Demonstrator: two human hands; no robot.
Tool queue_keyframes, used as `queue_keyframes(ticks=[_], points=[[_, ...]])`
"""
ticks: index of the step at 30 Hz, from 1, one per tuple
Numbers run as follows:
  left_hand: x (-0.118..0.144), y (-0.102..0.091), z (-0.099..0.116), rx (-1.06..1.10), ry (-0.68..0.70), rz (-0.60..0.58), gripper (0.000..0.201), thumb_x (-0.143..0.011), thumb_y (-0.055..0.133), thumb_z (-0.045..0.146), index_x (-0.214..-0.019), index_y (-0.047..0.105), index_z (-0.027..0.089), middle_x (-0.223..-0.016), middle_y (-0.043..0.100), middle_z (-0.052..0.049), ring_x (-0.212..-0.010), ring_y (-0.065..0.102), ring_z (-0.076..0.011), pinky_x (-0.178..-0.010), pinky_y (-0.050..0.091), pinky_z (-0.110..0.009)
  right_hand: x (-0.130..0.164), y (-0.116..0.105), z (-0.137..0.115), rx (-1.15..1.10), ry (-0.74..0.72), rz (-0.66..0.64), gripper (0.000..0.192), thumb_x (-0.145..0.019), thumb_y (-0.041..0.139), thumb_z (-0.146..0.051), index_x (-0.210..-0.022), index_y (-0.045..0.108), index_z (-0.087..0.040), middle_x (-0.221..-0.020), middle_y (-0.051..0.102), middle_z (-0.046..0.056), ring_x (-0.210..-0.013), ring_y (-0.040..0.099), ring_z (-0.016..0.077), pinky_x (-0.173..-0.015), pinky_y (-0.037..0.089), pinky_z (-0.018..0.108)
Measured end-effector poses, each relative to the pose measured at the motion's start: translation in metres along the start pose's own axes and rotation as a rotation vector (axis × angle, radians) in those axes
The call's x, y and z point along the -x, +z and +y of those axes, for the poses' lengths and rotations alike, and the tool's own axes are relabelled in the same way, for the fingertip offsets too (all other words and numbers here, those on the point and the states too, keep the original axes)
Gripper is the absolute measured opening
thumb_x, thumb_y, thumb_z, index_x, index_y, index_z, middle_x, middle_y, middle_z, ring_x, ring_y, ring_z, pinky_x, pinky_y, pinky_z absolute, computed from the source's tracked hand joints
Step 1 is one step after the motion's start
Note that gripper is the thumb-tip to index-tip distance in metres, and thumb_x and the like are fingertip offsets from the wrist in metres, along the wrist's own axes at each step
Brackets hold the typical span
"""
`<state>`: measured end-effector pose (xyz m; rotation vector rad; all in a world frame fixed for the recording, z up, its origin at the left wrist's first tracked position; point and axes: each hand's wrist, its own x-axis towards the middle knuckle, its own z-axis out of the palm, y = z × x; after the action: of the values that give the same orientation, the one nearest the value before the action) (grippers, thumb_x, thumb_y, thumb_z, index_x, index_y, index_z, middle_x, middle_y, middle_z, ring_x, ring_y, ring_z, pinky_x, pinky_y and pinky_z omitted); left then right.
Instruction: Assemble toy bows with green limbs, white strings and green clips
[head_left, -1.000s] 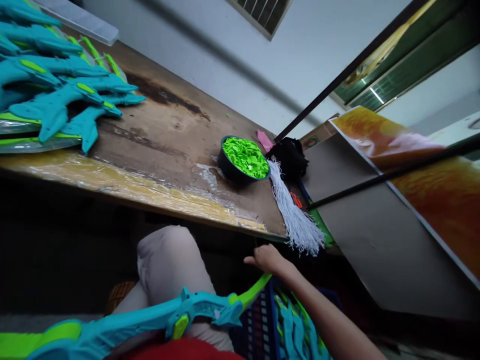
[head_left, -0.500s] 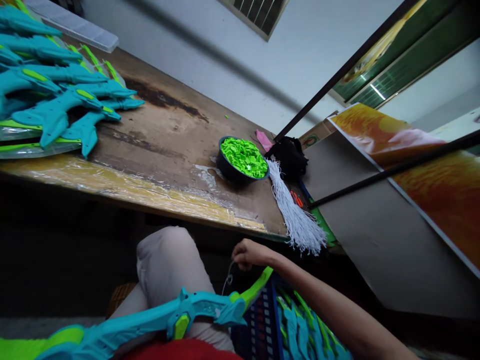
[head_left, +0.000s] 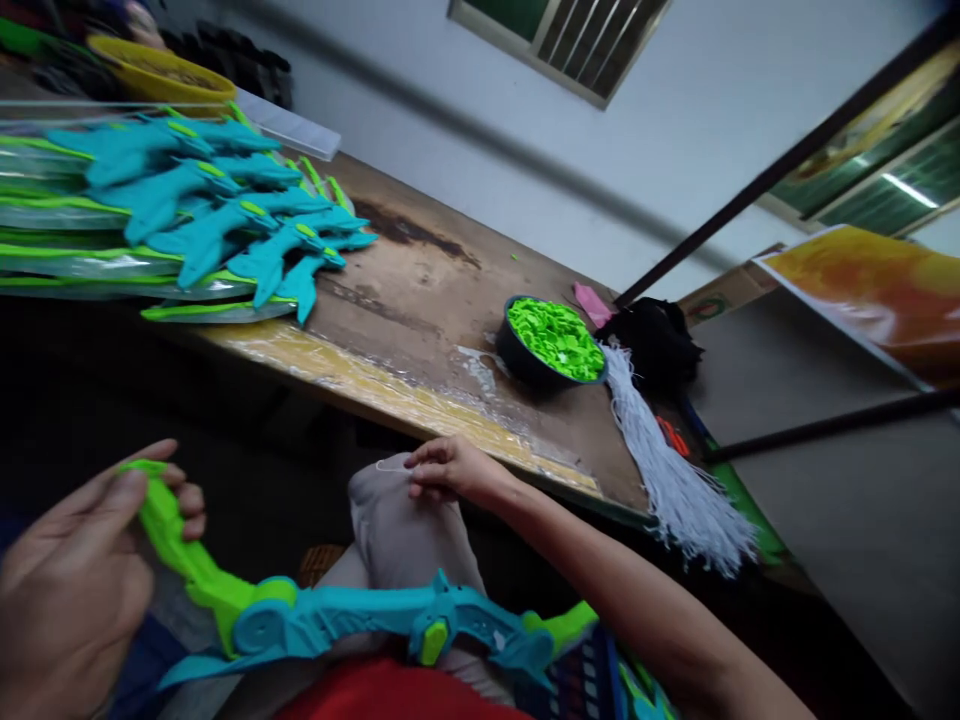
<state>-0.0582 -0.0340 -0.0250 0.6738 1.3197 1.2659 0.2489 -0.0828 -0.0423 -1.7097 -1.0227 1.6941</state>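
— So, what are the hands doing?

— The left hand (head_left: 67, 590) curls around the green tip of the toy bow (head_left: 360, 625), thumb and fingers loosely wrapped, seemingly to steady that end. The right hand (head_left: 450, 468) is pressed into a pinch on a thin white string (head_left: 391, 465), held just above the knee (head_left: 397, 520).

— And the bow itself?

— It lies across the lap, below that knee: a teal body with a green button at its middle and lime-green limbs curving out at both ends. Resting there probably keeps both ends within reach.

— Farther out?

— Beyond the knee, on the surface (head_left: 450, 300), sit a dark bowl of green pieces (head_left: 553, 340) and a bundle of white strings (head_left: 675, 470); a stack of teal bows (head_left: 217, 210) lies well to the left.
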Motion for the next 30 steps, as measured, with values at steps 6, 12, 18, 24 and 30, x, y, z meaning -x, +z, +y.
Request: queue_keyframes(ticks=[6, 12, 18, 24, 30], points=[[-0.002, 0.002, 0.000, 0.115, 0.000, 0.002, 0.028, -0.070, 0.075, 0.016, -0.098, 0.074, 0.012, -0.069, 0.066, 0.002, -0.055, 0.060, -0.0138, -0.041, 0.050, -0.019, 0.008, 0.017, 0.003, -0.065, 0.000, -0.096, 0.027, -0.069, 0.081, -0.036, -0.075, 0.068, -0.013, -0.059, 0.065, -0.002, -0.041, 0.039, 0.0038, -0.040, 0.025, 0.018], [0.001, 0.005, -0.005, 0.174, 0.028, -0.100, 0.037, -0.069, 0.083, 0.030, -0.100, 0.072, 0.014, -0.071, 0.066, 0.002, -0.056, 0.059, -0.0139, -0.041, 0.049, -0.021, 0.005, 0.036, -0.012, -0.075, -0.049, -0.134, 0.029, -0.066, 0.079, -0.037, -0.081, 0.073, -0.013, -0.063, 0.066, -0.001, -0.043, 0.041, 0.0048, -0.040, 0.028, 0.019], [0.005, 0.007, -0.009, 0.203, 0.050, -0.138, 0.045, -0.065, 0.090, 0.045, -0.091, 0.069, 0.015, -0.072, 0.070, 0.000, -0.056, 0.063, -0.0149, -0.048, 0.055, -0.024, -0.006, 0.069, -0.038, -0.051, -0.122, -0.188, 0.028, -0.065, 0.074, -0.037, -0.081, 0.073, -0.014, -0.063, 0.066, 0.000, -0.045, 0.039, 0.0059, -0.043, 0.026, 0.020], [0.015, 0.005, -0.002, 0.179, -0.034, -0.191, 0.052, -0.067, 0.089, 0.050, -0.101, 0.071, 0.015, -0.078, 0.072, -0.002, -0.063, 0.065, -0.0161, -0.058, 0.058, -0.027, 0.007, 0.087, -0.055, 0.022, -0.351, -0.043, 0.013, -0.077, 0.067, -0.031, -0.076, 0.067, -0.018, -0.065, 0.059, -0.002, -0.059, 0.044, 0.0099, -0.053, 0.033, 0.020], [0.037, 0.009, -0.003, 0.444, -0.004, -0.395, 0.034, -0.078, 0.080, 0.049, -0.085, 0.071, 0.017, -0.068, 0.062, -0.002, -0.054, 0.056, -0.0121, -0.051, 0.044, -0.023, 0.033, 0.113, -0.094, 0.185, -0.785, 0.107, 0.019, -0.094, 0.056, -0.033, -0.082, 0.065, -0.020, -0.070, 0.059, -0.001, -0.063, 0.053, 0.0126, -0.056, 0.041, 0.022]])
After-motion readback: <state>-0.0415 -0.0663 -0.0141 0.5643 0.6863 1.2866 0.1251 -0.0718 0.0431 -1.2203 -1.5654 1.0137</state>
